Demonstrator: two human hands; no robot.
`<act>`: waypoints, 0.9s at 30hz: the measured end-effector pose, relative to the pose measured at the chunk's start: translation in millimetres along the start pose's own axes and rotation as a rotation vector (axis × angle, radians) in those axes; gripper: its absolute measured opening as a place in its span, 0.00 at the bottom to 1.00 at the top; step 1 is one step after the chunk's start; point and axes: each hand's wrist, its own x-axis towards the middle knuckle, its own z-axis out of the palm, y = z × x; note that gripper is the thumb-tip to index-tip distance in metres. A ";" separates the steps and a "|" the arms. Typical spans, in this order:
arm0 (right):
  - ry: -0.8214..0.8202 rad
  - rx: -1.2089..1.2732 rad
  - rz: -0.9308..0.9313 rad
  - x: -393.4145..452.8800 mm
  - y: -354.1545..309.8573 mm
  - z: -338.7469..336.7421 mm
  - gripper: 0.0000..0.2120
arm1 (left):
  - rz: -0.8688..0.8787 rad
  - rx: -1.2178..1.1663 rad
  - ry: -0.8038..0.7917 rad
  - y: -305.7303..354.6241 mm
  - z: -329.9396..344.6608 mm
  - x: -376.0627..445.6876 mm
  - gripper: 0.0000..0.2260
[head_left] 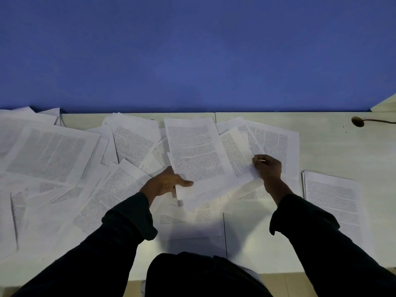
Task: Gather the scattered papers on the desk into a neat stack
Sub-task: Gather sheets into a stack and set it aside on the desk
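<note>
Starting at our far left, we see a wide spread of loose papers point(49, 159) lying overlapped and at all angles on the worktop point(334, 142), and these we judge are not yet gathered. Next comes our left hand point(166, 183), closed on the lower left corner of a small bundle of sheets point(196, 151) with the thumb on top; the bundle is lifted and tilted above the pile. To do this step well, we should keep that thumb pressing firmly so the bundle does not fan out, and hold it low over the pile. Further right, our right hand point(267, 167) pinches the near edge of a single sheet point(236, 153) lying among the overlapped pages just beside the bundle. We should lift that sheet by its edge, clear of the ones beneath, and slide it flat onto the bundle rather than fold it in. Squaring the edges can wait until more are collected. At the far right a neater pile point(331, 194) lies flat near the worktop's front, well apart from the mess, probably the place to set the bundle down.
</note>
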 end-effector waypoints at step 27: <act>-0.327 -0.068 -0.280 -17.4 -55.6 35.2 0.04 | 0.228 0.404 0.359 57.2 6.5 41.4 0.25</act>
